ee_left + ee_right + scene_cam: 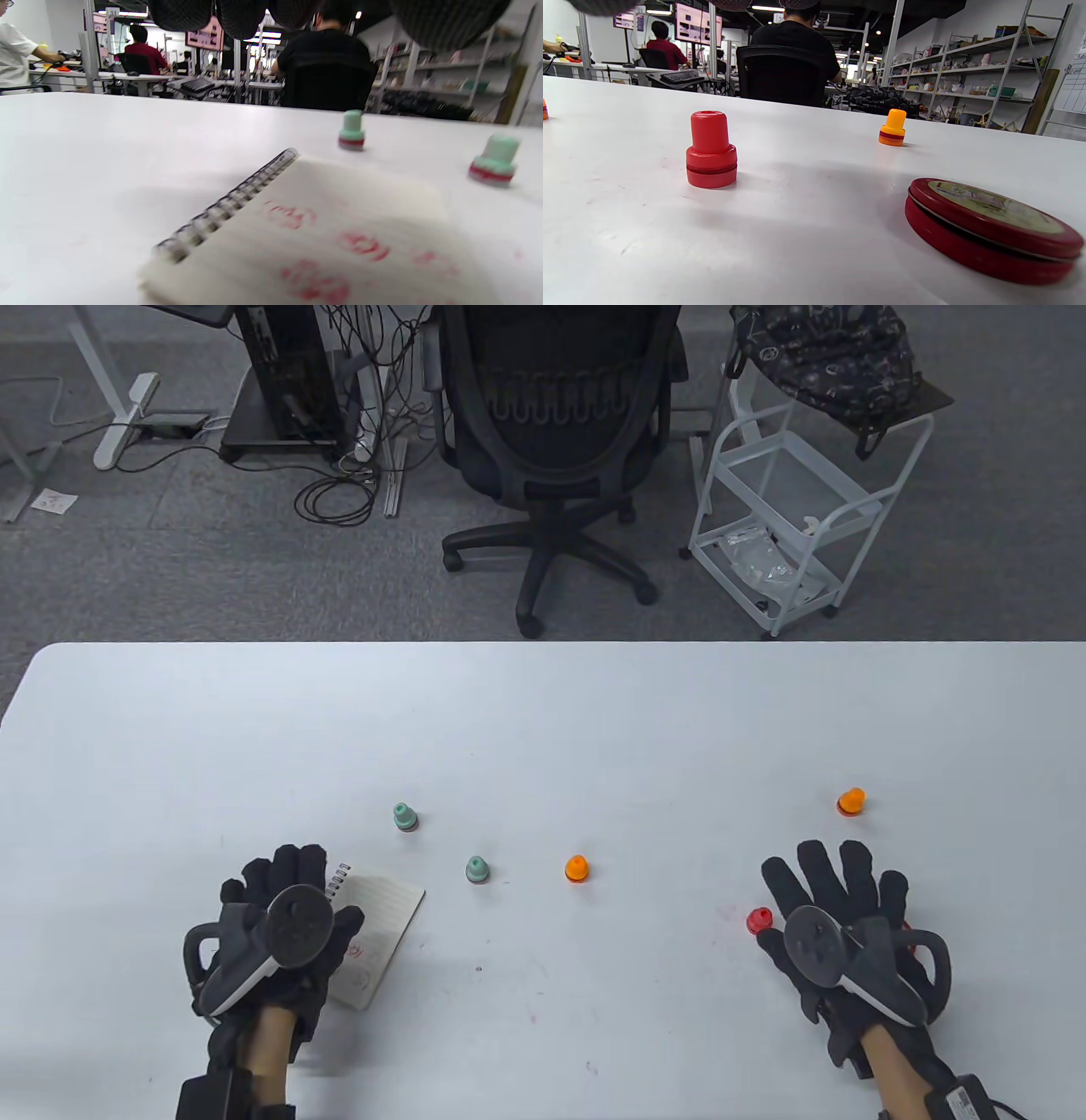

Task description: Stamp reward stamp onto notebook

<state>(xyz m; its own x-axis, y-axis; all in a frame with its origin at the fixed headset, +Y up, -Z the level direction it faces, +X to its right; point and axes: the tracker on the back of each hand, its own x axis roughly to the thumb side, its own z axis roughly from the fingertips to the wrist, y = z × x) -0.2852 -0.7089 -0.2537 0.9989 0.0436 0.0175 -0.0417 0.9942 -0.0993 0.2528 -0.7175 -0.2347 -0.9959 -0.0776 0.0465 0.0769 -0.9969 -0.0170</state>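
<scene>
On a white table (543, 712), the left hand (276, 933) lies flat, fingers spread, on a spiral notebook (331, 237) bearing blurred, unreadable red stamp marks. The right hand (840, 933) hovers open beside a red stamp (711, 150) and a closed red ink tin (988, 228), its label illegible.

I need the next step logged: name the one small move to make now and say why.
Probably close the right hand on the red stamp. It stands upright and untouched beside that hand, nearest of the stamps, while the left hand rests on the notebook, which already bears red prints.
</scene>
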